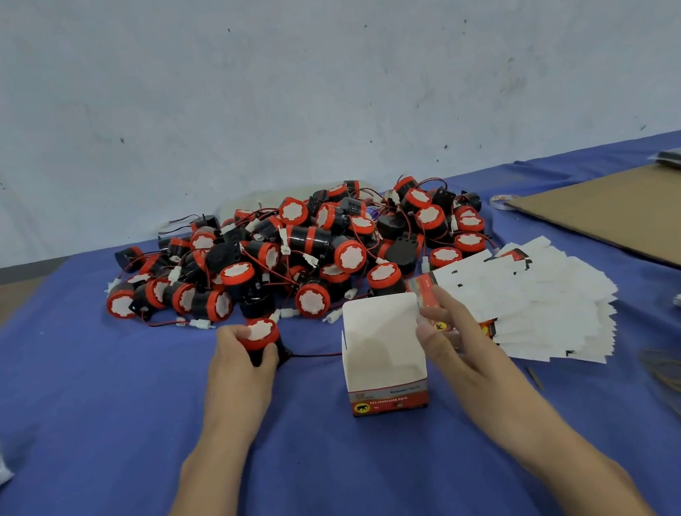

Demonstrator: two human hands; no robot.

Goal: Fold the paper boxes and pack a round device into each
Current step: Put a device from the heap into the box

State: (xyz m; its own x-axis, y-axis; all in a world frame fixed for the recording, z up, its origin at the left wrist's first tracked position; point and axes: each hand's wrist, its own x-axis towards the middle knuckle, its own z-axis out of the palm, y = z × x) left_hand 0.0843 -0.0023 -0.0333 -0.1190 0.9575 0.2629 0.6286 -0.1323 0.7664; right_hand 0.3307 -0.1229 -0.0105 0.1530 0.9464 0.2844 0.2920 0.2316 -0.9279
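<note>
A round device (260,338) is gripped in the left hand (239,356), fingers and thumb curled round its black body, the red cap turned upward and a little away from the camera. The paper box (382,364) is seen standing upright on the blue cloth (90,395) just to the right of that grip, its mouth open to the top and its rear flap raised. Box and device are set near each other but apart, with bare cloth between them. The right hand (452,342) is laid against the box's right wall with fingers nearly straight; whether the wall is pinched cannot be told. The left hand is judged the nearer for the loading move, which would call for the device to be carried rightward, over the box's left wall, and lowered with its axis kept vertical. A thin wire (316,355) is trailed from the device toward the box's foot and could be snagged on the rim. A pile of devices (307,244) is heaped behind, and flat box blanks (541,301) are fanned out at right.
</note>
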